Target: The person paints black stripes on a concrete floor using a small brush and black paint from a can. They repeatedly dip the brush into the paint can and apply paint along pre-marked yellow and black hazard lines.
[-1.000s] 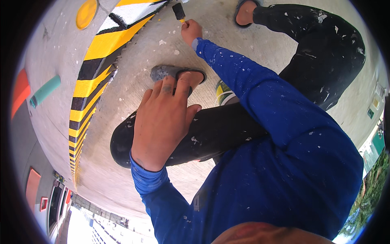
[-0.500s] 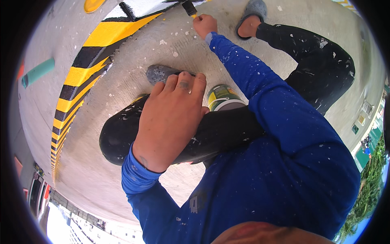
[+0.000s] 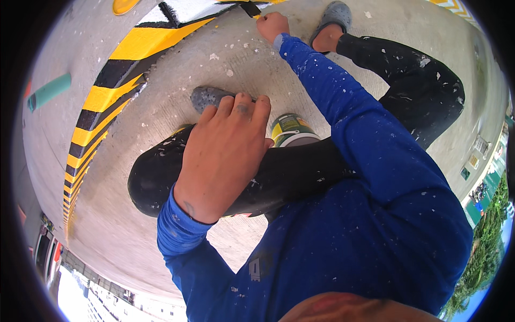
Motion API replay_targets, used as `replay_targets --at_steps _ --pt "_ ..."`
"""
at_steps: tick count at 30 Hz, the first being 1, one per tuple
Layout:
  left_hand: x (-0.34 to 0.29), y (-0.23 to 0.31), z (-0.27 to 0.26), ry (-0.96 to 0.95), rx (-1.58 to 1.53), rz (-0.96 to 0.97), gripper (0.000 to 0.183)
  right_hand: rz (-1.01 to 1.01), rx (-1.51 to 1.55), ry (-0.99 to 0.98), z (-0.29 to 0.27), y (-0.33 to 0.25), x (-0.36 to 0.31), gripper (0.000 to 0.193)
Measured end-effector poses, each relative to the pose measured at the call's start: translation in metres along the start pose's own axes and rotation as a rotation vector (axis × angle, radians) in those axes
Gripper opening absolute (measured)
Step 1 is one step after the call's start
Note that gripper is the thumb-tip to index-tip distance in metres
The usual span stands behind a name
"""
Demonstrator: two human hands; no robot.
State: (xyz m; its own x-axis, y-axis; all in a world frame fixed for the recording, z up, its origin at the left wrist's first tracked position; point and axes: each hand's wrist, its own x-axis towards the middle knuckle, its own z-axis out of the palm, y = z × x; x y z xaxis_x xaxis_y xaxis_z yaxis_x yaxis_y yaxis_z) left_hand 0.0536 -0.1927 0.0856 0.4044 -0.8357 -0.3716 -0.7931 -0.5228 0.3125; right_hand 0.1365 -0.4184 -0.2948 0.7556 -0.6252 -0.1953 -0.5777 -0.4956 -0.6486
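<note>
My right hand (image 3: 272,27) is closed round the yellow handle of a paintbrush (image 3: 250,8). The brush's dark head points up and left, against the lower edge of a kerb (image 3: 153,42) painted in black and yellow stripes; exact contact is hard to make out. My left hand (image 3: 224,155) hangs over my bent left leg (image 3: 300,169), back upward, fingers loosely stretched and a little apart, with nothing visible in it. Just past that leg stands a green and yellow bucket (image 3: 289,127), partly hidden by the leg.
Paint-spotted concrete floor (image 3: 230,59) lies between me and the kerb. My shoes, grey clogs (image 3: 206,97), rest on it. A green pipe stub (image 3: 51,91) sticks out of the pale wall (image 3: 53,134) at the left. Trees and a green fence show at the far right.
The paintbrush has shifted slightly up, its head now tilted in against the kerb's lower edge. My left hand has stayed over my leg.
</note>
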Motion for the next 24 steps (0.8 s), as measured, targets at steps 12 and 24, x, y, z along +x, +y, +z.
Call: replay_targets --at_steps 12,24 --pt "-0.002 0.001 -0.001 0.019 -0.012 0.007 0.053 -0.215 -0.31 -0.316 -0.028 0.018 0.073 0.043" --pt "-0.005 -0.001 0.003 0.05 -0.013 0.005 0.053 -0.375 -0.416 -0.244 -0.025 0.023 0.09 0.043"
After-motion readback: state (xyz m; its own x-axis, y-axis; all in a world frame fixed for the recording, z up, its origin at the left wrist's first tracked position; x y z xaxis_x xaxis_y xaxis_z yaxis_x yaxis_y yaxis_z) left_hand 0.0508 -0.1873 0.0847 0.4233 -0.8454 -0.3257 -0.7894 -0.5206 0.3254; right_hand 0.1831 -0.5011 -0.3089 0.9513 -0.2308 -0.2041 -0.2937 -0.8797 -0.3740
